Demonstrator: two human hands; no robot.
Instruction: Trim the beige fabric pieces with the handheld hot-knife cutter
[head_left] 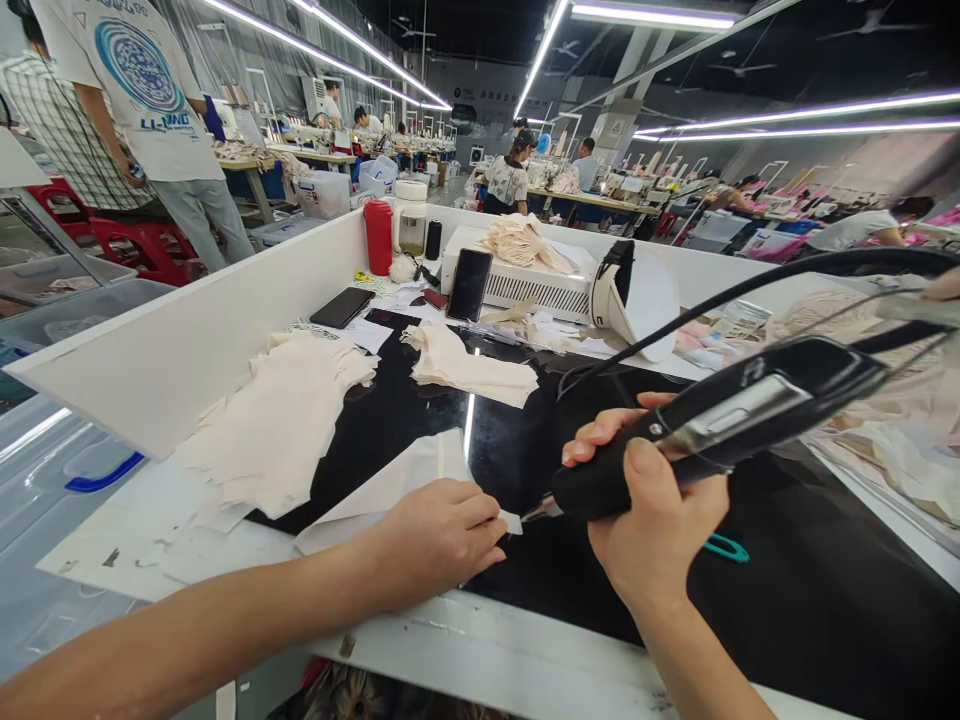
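My right hand (652, 500) is wrapped round a black corded handheld tool (757, 410) with a silver side plate. Its thin metal tip (541, 508) points left and meets the corner of a pale fabric piece (397, 485), or comes very near it; I cannot tell which. On that fabric rests my left hand (442, 530), fingers bent and closed near the same corner. The fabric lies on a glossy black work surface (540, 590). A stack of cream cut pieces (277, 420) sits to the left, and a smaller cream pile (472, 365) lies farther back.
A black cable (720, 290) arches from the tool across the right side. At the back stand a white vented box (532, 285), an upright phone (469, 285), a white lamp-like shade (637, 300) and a red bottle (379, 237). A teal clip-like object (726, 547) lies right of my hand.
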